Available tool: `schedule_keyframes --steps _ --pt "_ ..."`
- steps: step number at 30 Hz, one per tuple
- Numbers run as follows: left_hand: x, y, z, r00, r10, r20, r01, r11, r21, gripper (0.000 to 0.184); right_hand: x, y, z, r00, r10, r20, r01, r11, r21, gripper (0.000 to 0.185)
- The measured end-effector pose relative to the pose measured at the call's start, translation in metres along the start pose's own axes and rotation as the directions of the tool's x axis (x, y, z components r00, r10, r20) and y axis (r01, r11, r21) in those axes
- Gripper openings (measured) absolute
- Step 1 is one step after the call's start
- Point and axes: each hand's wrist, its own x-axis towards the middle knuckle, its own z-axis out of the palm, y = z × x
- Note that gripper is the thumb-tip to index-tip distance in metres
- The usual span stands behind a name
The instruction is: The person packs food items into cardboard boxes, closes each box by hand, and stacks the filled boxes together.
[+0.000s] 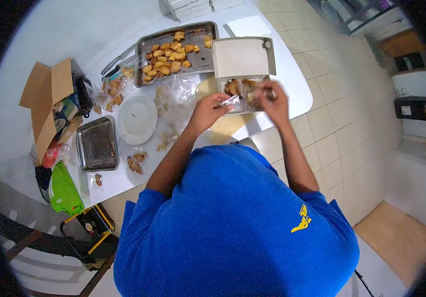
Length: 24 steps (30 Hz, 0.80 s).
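Observation:
An open white cardboard food box (242, 57) stands near the table's right edge, its lid raised away from me. Inside lie browned food pieces (232, 88), partly in clear plastic. My left hand (208, 111) is at the box's left front corner, its fingers closed on a clear plastic bag (230, 103). At the right side of the box, my right hand (275, 103) pinches the upper part of another clear plastic bag (251, 94) with food in it. Motion blurs the right fingertips a little.
A metal baking tray (200, 59) holds roasted chunks. Left of me are a white plate (137, 119), a dark empty pan (97, 143), bagged food (136, 162), and a cardboard carton (49, 104). Stacked white boxes (193, 9) stand at the back.

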Motion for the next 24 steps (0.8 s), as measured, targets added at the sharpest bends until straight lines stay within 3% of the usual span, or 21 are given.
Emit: schedule_keyframes --steps 2,3,7,10,11,14,15,18,21,22,24 --pt "0.021 0.012 0.002 0.993 0.092 -0.073 -0.047 0.881 0.472 0.030 0.035 0.009 -0.019 0.969 0.107 -0.222 -0.140 0.980 -0.140 0.039" --pt "0.027 0.014 0.007 0.983 0.156 -0.099 -0.083 0.851 0.518 0.033 0.051 0.007 -0.025 0.966 0.088 -0.243 -0.137 0.971 -0.196 0.049" --pt "0.034 0.029 0.023 0.996 0.065 -0.058 -0.002 0.683 0.730 0.028 0.100 0.063 -0.026 0.969 -0.002 -0.246 -0.103 0.905 -0.414 0.080" --pt "0.039 0.017 0.018 0.999 0.030 0.010 -0.026 0.588 0.808 0.023 0.117 0.062 -0.034 0.949 0.311 -0.045 -0.313 0.927 -0.208 0.094" --pt "0.040 0.013 0.015 0.999 0.031 0.026 -0.039 0.580 0.814 0.022 0.120 0.062 -0.035 0.951 0.311 -0.003 -0.301 0.920 -0.251 0.079" --pt "0.038 0.016 0.018 0.998 -0.056 0.024 0.009 0.523 0.852 0.019 0.130 0.072 -0.038 0.959 0.241 0.150 -0.183 0.929 -0.322 0.059" --pt "0.036 0.023 0.019 0.995 -0.095 0.011 0.038 0.497 0.867 0.018 0.130 0.071 -0.035 0.964 0.229 0.136 -0.179 0.934 -0.309 0.042" --pt "0.034 0.006 0.019 0.986 0.152 0.062 -0.125 0.448 0.885 0.026 0.119 0.042 -0.043 0.964 0.235 0.128 -0.193 0.942 -0.276 0.039" --pt "0.029 0.011 0.004 0.981 0.178 -0.073 -0.056 0.630 0.774 0.034 0.096 0.045 -0.054 0.989 0.028 0.144 0.010 0.966 -0.259 0.033" --pt "0.027 0.015 -0.001 0.959 0.177 -0.221 0.039 0.691 0.721 0.038 0.087 0.051 -0.053 0.987 0.082 0.139 -0.044 0.966 -0.255 0.031" --pt "0.023 0.025 -0.009 0.858 0.134 -0.495 0.202 0.799 0.566 0.046 0.059 0.038 -0.055 0.992 0.021 0.124 0.008 0.974 -0.226 0.029"
